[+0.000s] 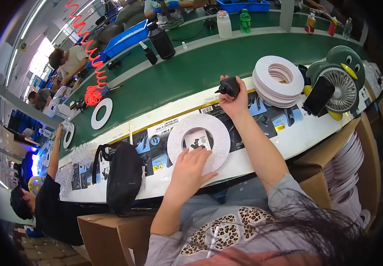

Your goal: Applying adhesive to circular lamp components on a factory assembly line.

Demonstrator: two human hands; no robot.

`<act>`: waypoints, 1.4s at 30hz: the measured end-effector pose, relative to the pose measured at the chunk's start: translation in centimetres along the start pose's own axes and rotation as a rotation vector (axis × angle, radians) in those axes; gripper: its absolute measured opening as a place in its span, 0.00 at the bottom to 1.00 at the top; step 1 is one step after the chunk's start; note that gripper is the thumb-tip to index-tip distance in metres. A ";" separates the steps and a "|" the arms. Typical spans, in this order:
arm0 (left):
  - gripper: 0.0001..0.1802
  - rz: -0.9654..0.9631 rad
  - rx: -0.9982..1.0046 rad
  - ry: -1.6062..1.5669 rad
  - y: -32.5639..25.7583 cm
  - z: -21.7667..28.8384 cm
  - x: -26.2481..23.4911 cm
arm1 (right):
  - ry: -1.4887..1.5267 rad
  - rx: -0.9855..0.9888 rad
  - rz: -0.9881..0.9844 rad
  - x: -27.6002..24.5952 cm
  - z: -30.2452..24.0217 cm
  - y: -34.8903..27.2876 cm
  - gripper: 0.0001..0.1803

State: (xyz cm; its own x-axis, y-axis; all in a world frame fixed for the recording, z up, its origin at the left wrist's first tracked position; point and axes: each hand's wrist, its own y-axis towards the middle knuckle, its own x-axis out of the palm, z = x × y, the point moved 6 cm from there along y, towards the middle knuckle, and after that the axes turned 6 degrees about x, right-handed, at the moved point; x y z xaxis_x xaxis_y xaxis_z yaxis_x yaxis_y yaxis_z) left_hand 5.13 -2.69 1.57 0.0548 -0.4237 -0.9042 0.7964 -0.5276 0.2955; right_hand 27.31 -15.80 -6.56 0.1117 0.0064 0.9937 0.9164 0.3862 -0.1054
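A white, speckled flat ring (176, 144) lies on the bench in front of me, over printed dark packaging sheets (156, 155). My left hand (189, 172) rests on the near part of this ring, its fingers stretched out toward the middle hole and the thumb apart. Through the hole shows a printed sheet with a small black picture. Farther off and to the right, my right hand (235, 101) is raised with its fingers wrapped round a small black object (230, 86). A narrow tip sticks out of that object on its left side; its exact kind is unclear.
Stacked white rings (267, 91) stand right, beside a green fan (344, 84) and a phone (320, 95). Left lies a black bag (125, 173). Beyond runs a green conveyor belt (191, 66) with a loose ring (101, 113). An open carton (364, 168) holds more rings. A co-worker (54, 208) reaches in at left.
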 end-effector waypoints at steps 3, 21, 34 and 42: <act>0.29 -0.029 -0.029 0.095 -0.7 0.2 1.1 | -0.005 -0.012 0.003 -0.1 0.5 0.3 0.16; 0.27 0.213 -0.039 0.443 8.6 -14.1 -6.0 | -0.016 -0.052 0.008 0.0 -0.2 -0.2 0.13; 0.13 0.591 -0.288 0.071 2.3 -19.1 -0.9 | -0.167 -0.005 -0.010 1.4 1.1 -1.6 0.16; 0.09 0.762 -0.348 -0.183 1.1 -22.4 -0.4 | -0.627 -0.121 -0.017 4.8 3.4 -3.7 0.20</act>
State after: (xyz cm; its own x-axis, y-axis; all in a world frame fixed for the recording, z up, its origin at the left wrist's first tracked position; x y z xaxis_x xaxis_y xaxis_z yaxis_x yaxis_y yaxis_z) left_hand 19.46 13.34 -4.68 0.5761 -0.6986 -0.4243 0.7225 0.1926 0.6640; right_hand 23.13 -14.12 -1.31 -0.1154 0.5541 0.8244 0.9572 0.2839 -0.0568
